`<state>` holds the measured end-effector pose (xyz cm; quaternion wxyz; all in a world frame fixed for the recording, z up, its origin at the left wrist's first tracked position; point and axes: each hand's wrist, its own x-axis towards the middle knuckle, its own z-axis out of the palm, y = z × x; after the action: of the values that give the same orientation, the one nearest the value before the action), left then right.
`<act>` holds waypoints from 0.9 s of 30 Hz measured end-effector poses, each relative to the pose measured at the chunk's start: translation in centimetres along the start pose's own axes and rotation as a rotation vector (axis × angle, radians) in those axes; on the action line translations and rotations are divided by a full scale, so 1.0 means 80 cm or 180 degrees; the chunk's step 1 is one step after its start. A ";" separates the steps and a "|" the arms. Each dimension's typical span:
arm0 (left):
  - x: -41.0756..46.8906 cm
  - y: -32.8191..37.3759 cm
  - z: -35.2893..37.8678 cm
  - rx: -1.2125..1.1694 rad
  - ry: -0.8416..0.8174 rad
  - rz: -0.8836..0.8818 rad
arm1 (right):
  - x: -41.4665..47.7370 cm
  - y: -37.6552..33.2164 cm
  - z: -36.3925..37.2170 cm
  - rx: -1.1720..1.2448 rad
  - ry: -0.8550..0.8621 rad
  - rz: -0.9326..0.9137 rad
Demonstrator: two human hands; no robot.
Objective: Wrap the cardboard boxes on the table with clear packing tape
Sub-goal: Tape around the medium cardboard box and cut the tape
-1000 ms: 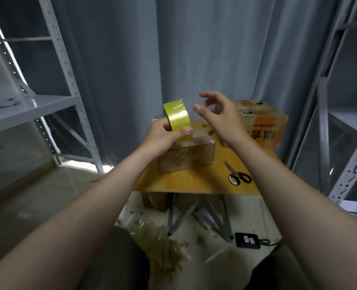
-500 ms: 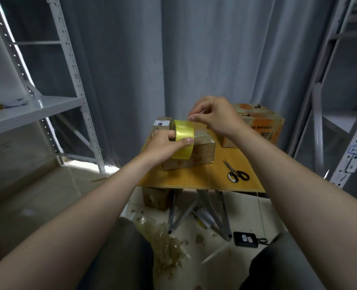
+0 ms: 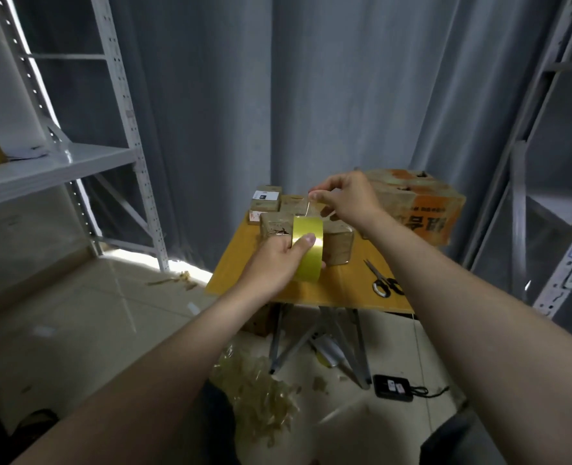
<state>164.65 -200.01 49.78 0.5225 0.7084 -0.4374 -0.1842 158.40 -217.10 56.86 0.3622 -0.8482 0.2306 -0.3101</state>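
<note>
Left hand (image 3: 275,265) grips the tape roll (image 3: 308,250); right hand (image 3: 346,199) pinches its free end (image 3: 307,209) near the cardboard box (image 3: 337,245). Risk, as judged: the drawn strip may fold onto itself or land crooked if tension slackens.

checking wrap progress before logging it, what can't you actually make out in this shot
Head view:
Tape strip pinched by the right hand: clear, only a thin glint above the tape roll; its width is untraceable.
Front cardboard box: middle hidden by the roll and left hand, so taped coverage is unclear.
Scissors: one handle partly behind the right forearm.
Large printed box: lettering partly behind the forearm, unreadable.
</note>
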 end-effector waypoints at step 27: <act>0.051 -0.065 -0.005 -0.0010 -0.0103 -0.2074 | 0.156 0.064 0.103 0.0288 -0.0399 0.0424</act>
<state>169.37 -202.72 46.03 0.4301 0.8073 -0.1957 -0.3536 172.01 -224.18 52.96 0.4337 -0.8315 0.2491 -0.2419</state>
